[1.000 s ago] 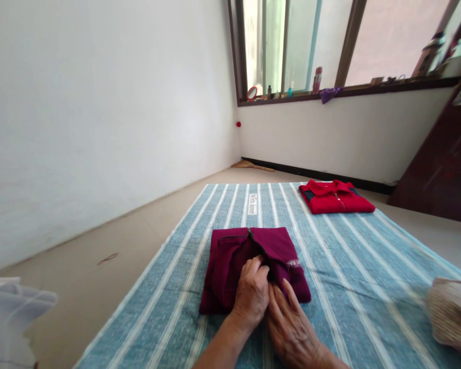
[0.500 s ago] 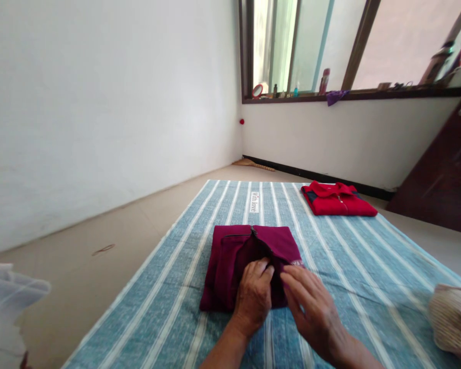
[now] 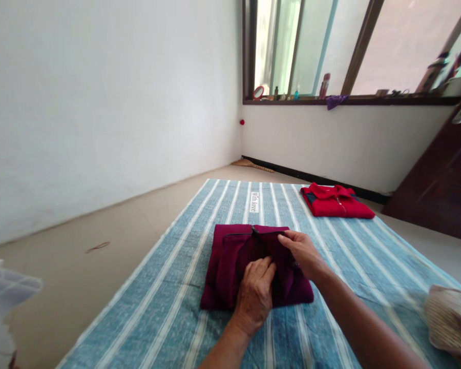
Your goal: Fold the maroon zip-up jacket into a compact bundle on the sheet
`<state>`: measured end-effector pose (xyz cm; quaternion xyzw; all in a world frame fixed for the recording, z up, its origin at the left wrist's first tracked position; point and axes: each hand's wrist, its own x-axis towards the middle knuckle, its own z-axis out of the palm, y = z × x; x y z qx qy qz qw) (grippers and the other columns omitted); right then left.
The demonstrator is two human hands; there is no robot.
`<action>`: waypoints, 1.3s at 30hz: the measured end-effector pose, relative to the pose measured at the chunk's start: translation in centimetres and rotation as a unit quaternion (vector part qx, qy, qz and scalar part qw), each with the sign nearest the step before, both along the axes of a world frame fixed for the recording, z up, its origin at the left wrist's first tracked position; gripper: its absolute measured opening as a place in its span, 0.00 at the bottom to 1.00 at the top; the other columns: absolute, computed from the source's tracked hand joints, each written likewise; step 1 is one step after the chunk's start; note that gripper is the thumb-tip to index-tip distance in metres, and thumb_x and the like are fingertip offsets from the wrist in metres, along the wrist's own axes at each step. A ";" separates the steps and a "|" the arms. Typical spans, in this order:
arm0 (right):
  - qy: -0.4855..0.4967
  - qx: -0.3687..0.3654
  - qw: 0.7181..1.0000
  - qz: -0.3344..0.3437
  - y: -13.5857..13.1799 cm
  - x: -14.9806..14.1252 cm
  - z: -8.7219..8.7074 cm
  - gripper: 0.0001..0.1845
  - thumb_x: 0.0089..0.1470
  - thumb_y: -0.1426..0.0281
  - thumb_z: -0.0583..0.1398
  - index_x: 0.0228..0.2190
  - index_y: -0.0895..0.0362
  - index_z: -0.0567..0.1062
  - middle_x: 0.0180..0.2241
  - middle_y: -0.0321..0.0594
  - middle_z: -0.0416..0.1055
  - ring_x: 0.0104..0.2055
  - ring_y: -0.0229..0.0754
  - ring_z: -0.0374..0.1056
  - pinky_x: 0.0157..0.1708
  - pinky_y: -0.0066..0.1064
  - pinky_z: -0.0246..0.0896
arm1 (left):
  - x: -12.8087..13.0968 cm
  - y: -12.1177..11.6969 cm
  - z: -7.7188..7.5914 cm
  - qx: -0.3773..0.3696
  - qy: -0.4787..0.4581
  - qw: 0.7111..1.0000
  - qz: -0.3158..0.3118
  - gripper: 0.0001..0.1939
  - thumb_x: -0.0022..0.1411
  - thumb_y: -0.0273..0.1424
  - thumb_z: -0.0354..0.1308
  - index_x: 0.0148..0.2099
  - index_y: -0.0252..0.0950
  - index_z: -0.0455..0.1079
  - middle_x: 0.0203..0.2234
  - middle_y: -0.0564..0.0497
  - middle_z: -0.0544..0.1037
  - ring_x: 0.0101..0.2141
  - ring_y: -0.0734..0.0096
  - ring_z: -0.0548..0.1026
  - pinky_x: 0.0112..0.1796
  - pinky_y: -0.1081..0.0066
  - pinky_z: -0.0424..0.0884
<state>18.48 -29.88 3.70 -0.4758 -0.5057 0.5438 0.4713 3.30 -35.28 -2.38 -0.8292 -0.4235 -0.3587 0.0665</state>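
A folded maroon zip-up jacket (image 3: 228, 271) lies in front of me on the striped blue cloth (image 3: 176, 287), its dark zip edge spread apart at the collar opening. My left hand (image 3: 255, 287) rests palm down in that opening, fingers stretched over the fabric; the fingertips are partly lost in the dark folds. At the opening's right edge, my right hand (image 3: 301, 251) pinches the zippered border between thumb and fingers and draws it outward. Its lower fingers are hidden behind the cloth.
Farther back on the right lies a folded red jacket (image 3: 336, 201). A beige knitted item (image 3: 451, 320) sits at the right edge, and a whitish translucent object (image 3: 7, 297) at the left. Bottles (image 3: 325, 85) and small items line the windowsill; a dark door (image 3: 436, 174) stands at right.
My right hand has moved up and away along the jacket's right edge and now grips the zip border, which is pulled further outward. My left hand stays nearly in place.
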 end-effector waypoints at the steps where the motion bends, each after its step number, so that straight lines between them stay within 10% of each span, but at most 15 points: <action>1: 0.011 -0.017 1.000 0.001 0.3 0.1 -0.2 0.14 0.50 0.62 0.59 0.33 0.60 0.75 0.25 0.40 0.75 0.24 0.40 0.70 0.27 0.31 0.65 | 0.0 0.0 0.0 0.001 0.001 1.000 0.000 0.18 0.64 0.22 0.43 0.51 0.30 0.69 0.48 0.41 0.74 0.47 0.57 0.71 0.48 0.55 0.70; 10: -0.008 -0.068 0.998 0.004 2.5 0.1 -0.9 0.10 0.50 0.72 0.55 0.34 0.60 0.74 0.28 0.40 0.77 0.30 0.41 0.73 0.36 0.33 0.68 | 0.2 -0.3 0.3 -0.023 -0.014 0.999 -0.027 0.22 0.64 0.21 0.41 0.56 0.35 0.66 0.52 0.45 0.73 0.53 0.60 0.68 0.51 0.56 0.66; 17: -0.199 -0.023 0.979 -0.050 2.6 -0.4 -0.6 0.12 0.53 0.69 0.56 0.38 0.62 0.74 0.29 0.41 0.76 0.31 0.41 0.72 0.32 0.30 0.66 | 0.5 -0.4 0.4 -0.028 0.015 0.999 -0.023 0.22 0.65 0.23 0.44 0.59 0.38 0.63 0.54 0.47 0.71 0.57 0.61 0.63 0.51 0.57 0.63; 28: -0.537 0.154 0.819 -0.130 0.2 -1.9 0.9 0.13 0.60 0.67 0.54 0.29 0.58 0.75 0.36 0.45 0.71 0.41 0.46 0.67 0.40 0.33 0.54 | 0.5 -0.6 0.4 -0.021 0.044 0.999 -0.024 0.22 0.66 0.24 0.45 0.61 0.40 0.60 0.56 0.46 0.69 0.57 0.59 0.63 0.51 0.57 0.63; 39: -0.670 0.136 0.727 -0.067 -0.1 -4.0 2.2 0.17 0.59 0.61 0.54 0.35 0.59 0.77 0.38 0.47 0.75 0.41 0.47 0.70 0.38 0.33 0.59 | 0.6 -0.4 0.1 -0.018 0.020 0.998 -0.050 0.22 0.65 0.22 0.47 0.60 0.40 0.61 0.54 0.45 0.69 0.58 0.58 0.62 0.51 0.56 0.62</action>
